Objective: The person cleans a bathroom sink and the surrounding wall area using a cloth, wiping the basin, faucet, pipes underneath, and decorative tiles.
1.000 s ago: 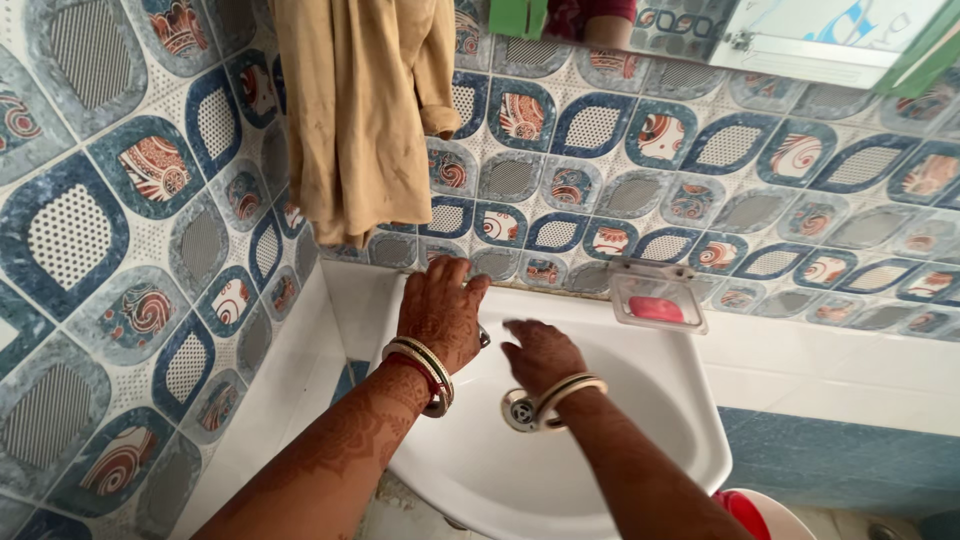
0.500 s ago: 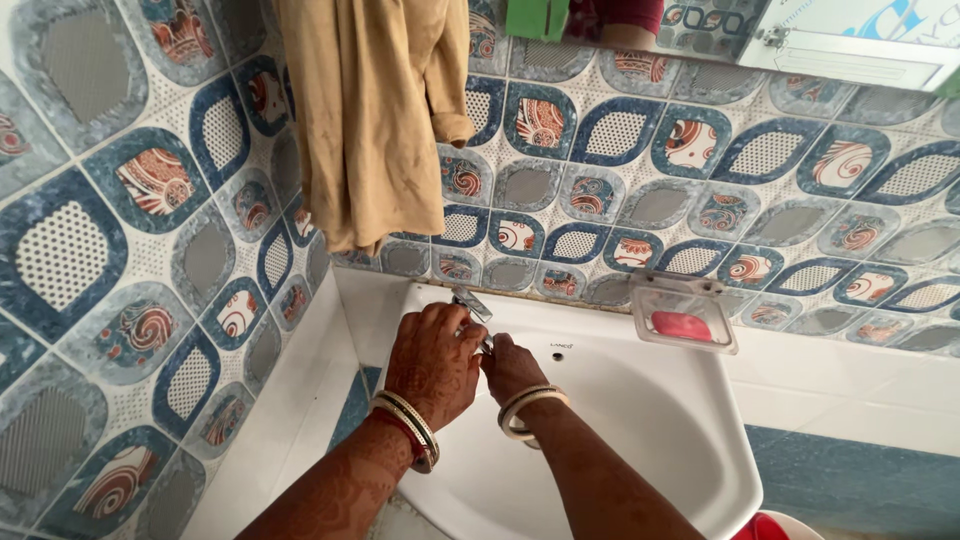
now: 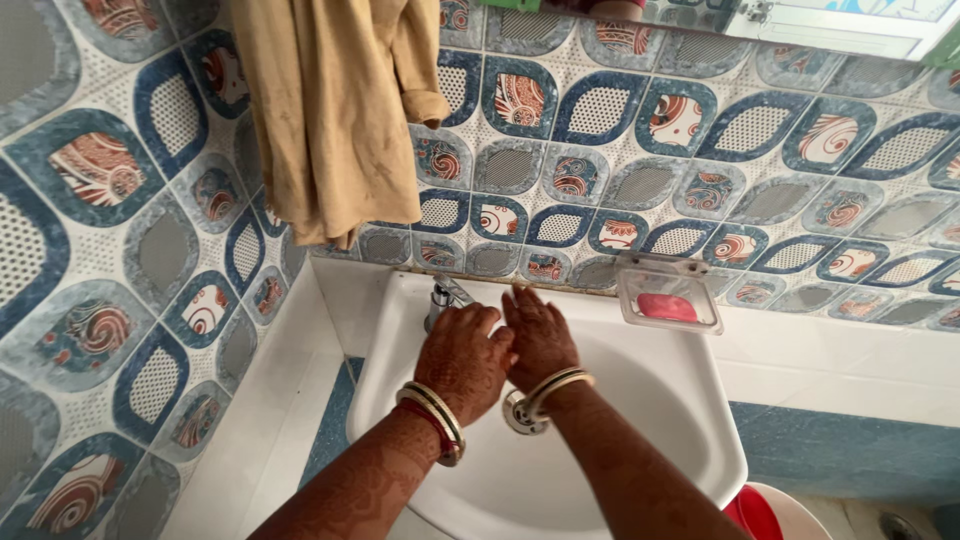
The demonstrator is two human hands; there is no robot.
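- Two hands are held together over a white wash basin (image 3: 640, 440), backs turned up to the camera.
- The left hand (image 3: 462, 362) is curled loosely, its fingers bent down at the metal tap (image 3: 446, 296) at the far left of the basin; whether the tap is actually gripped cannot be told, since the fingertips are hidden.
- The right hand (image 3: 540, 338) is seen flat and open, fingers stretched toward the far rim, its side touching the left hand.
- Nothing is seen to be held in the right hand.
- Bangles are worn on both wrists: a red and gold set (image 3: 434, 418) on the left, pale ones (image 3: 556, 388) on the right.
- A metal drain (image 3: 518, 414) is partly seen in the bowl, just beside the right wrist.
- A clear soap dish (image 3: 668, 294) is fixed at the far right of the basin, and a pink soap bar (image 3: 666, 307) is lying in it.
- A tan cloth (image 3: 338, 110) is hung on the patterned tiled wall (image 3: 760, 170), above and to the left of the tap.
- A red bucket (image 3: 752, 514) is partly seen under the basin's near right edge.
- The lower edge of a mirror (image 3: 840, 22) is seen at the top right.
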